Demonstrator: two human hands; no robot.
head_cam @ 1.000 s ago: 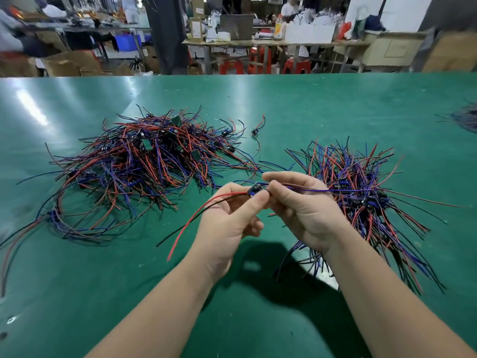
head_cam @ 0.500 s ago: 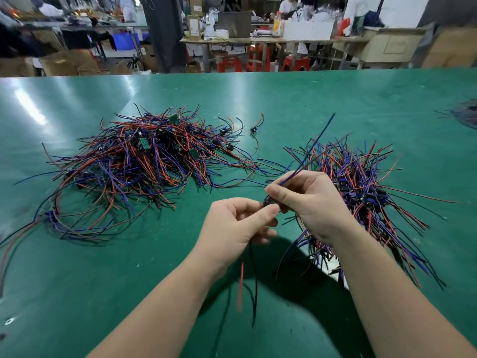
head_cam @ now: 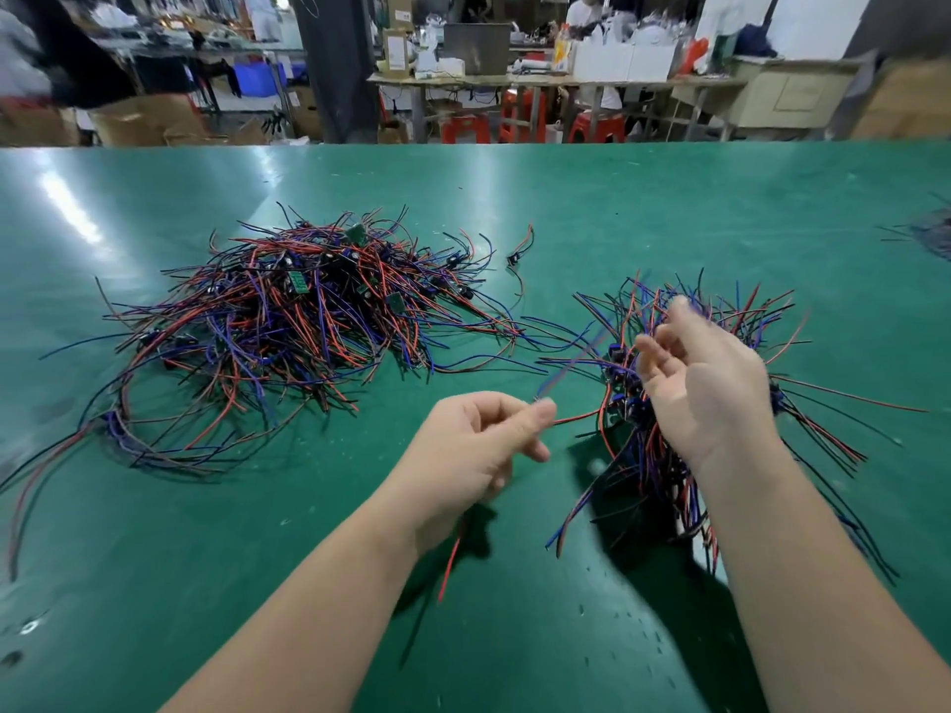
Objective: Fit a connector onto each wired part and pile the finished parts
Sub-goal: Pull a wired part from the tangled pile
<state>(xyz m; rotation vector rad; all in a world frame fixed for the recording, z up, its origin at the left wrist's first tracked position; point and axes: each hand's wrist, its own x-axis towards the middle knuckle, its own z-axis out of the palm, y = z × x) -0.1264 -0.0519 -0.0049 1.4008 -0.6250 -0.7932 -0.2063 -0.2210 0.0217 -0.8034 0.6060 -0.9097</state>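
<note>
Left hand (head_cam: 478, 445) pinches a wired part (head_cam: 566, 370), its blue wire slanting up toward the small pile (head_cam: 643, 455); right hand (head_cam: 705, 383) spread.

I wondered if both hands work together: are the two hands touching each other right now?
Apart. The head view shows bare green table between the left hand, pinching a wired part, and the right hand.

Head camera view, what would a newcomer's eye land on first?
A big tangle of red, blue and black wired parts sprawls on the left of the green table, with a smaller pile on the right. In front, the left hand pinches one wired part, and the right hand is open over the smaller pile.
</note>
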